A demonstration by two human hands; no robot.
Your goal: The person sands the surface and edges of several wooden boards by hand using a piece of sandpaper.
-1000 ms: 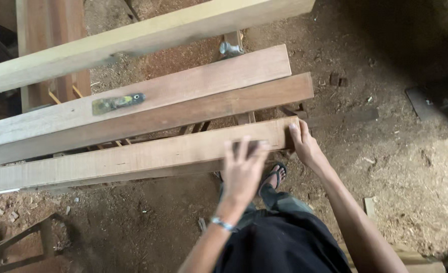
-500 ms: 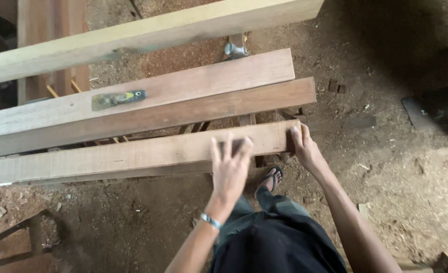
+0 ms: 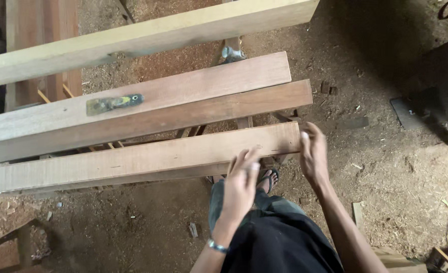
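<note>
**A:** I'm looking down past my knees and one sandal (image 3: 268, 178). My left hand (image 3: 241, 184) hangs just over the near edge of the nearest plank (image 3: 133, 161), fingers loosely spread and pinching nothing.

**B:** And the right?

**A:** My right hand (image 3: 312, 156) is at that plank's end, open, fingertips about touching the corner. Neither hand grips it, so I'd guess the frame underneath carries the weight.

**B:** Beyond the plank?

**A:** Two darker boards (image 3: 148, 108) lie side by side just behind it, parallel. A small yellowish tool (image 3: 113, 102) lies flat on the farther one, where it can't roll. Farthest from the plank, a pale beam (image 3: 148, 38) runs across. Below everything is a sawdust floor (image 3: 385, 177).
</note>
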